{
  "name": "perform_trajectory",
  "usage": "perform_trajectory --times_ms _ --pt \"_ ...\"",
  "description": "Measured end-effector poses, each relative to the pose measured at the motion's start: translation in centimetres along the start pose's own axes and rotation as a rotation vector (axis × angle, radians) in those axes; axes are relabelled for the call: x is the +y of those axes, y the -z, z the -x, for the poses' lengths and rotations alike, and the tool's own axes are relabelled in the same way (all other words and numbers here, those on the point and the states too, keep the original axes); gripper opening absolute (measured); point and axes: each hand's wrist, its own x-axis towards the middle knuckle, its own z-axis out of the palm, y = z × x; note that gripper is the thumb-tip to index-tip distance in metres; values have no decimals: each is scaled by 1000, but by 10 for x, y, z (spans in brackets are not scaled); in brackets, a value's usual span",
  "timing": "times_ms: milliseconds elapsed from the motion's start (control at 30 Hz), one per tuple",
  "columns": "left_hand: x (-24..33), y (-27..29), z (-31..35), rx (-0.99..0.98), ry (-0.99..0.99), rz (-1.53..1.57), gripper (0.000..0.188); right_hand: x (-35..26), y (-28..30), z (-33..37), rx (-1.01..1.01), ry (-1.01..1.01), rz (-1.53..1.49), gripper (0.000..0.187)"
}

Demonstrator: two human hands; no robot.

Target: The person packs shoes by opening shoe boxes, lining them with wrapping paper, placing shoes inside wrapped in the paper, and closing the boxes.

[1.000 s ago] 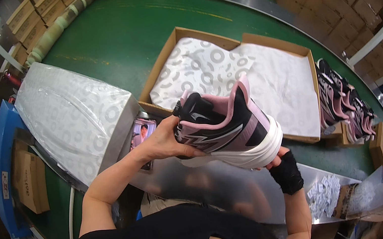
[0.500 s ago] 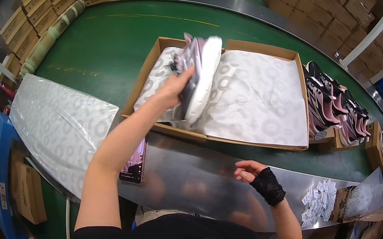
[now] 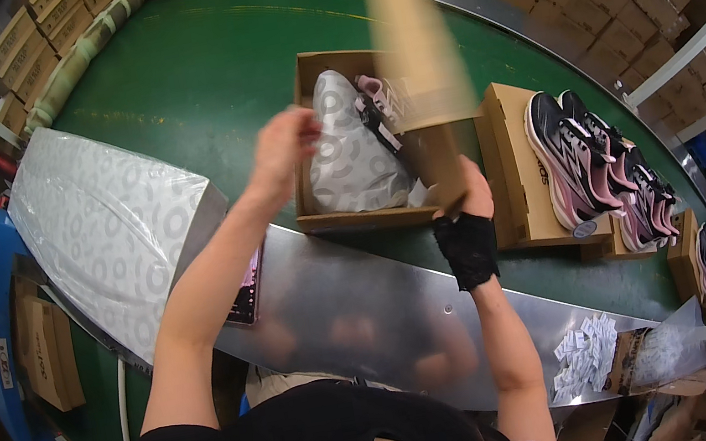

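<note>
A brown shoebox (image 3: 364, 219) stands at the middle of the green surface with its hinged lid (image 3: 411, 36) raised and blurred by motion. Inside, patterned white tissue paper (image 3: 345, 143) covers the left part, and a pink and black shoe (image 3: 380, 110) shows beside it. My right hand (image 3: 471, 197), in a black wrist wrap, grips the lid's near edge at the box's right side. Just beyond the left wall, my left hand (image 3: 280, 154) has loosely bent fingers, partly smeared, with nothing visible in them.
To the right, a closed shoebox (image 3: 512, 177) carries black and pink sneakers (image 3: 569, 158). A stack of patterned tissue paper (image 3: 118, 221) lies at left. A phone (image 3: 246, 293) rests on the metal edge (image 3: 357, 303); small white packets (image 3: 585, 355) are piled at lower right.
The shoe that my left hand held is now in the box. The wide-open lid has been lifted upright by my right hand, which moved up from the metal edge. A sneaker-topped shoebox has come closer.
</note>
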Motion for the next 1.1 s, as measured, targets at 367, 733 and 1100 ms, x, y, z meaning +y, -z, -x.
perform_trajectory --times_ms 367,733,1100 --pt "-63 24 7 189 52 -266 57 22 -29 16 -216 296 570 54" --pt "-23 30 2 -200 476 387 63 -19 27 -49 -256 427 444 57" --pt "73 166 166 299 -380 71 43 -25 95 -16 -57 348 184 43"
